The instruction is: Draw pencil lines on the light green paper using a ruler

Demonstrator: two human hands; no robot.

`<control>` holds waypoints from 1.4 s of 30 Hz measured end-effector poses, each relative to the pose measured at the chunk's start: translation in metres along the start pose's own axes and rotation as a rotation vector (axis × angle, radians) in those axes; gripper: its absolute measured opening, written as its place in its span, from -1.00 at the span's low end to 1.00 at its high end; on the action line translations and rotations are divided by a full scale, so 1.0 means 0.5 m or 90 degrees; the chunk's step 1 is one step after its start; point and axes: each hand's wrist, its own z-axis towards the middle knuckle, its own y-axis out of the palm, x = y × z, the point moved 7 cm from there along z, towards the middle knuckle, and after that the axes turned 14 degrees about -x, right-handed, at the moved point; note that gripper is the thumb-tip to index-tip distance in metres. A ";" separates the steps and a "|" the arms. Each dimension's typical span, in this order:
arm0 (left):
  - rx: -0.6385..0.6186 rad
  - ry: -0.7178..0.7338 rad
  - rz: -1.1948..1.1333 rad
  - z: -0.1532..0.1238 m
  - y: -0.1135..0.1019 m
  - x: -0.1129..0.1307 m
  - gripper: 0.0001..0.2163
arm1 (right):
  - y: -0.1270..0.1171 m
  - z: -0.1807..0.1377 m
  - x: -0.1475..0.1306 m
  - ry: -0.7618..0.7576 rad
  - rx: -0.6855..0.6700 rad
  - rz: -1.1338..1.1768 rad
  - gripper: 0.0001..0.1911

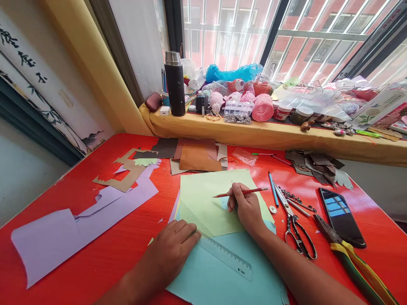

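Note:
My right hand is closed around a red pencil with an eraser end, held almost level over a light green sheet of paper. The pencil's point faces left and appears just above the sheet. My left hand lies palm down at the lower left of the green sheet, fingers together and bent, pressing at a clear plastic ruler. The ruler slants down to the right, over a light blue sheet under the green one. Faint pencil lines show on the green sheet. My left fingertips are partly hidden.
Right of the papers lie scissors, a blue pen, pliers and a phone. Cut purple paper and a brown cutout lie left. Leather pieces sit behind; a black thermos stands on the crowded sill.

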 end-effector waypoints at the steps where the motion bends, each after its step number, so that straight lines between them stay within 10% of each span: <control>1: 0.000 0.012 0.003 0.000 0.000 0.007 -0.67 | 0.000 0.000 0.000 0.000 0.000 -0.001 -0.37; 16: 0.000 0.071 0.009 -0.002 -0.019 0.061 -0.66 | 0.000 0.001 0.002 0.006 -0.004 0.006 -0.39; 42: -0.010 -0.071 0.013 -0.012 0.000 -0.021 -0.71 | 0.009 0.003 0.003 0.026 -0.038 -0.032 -0.37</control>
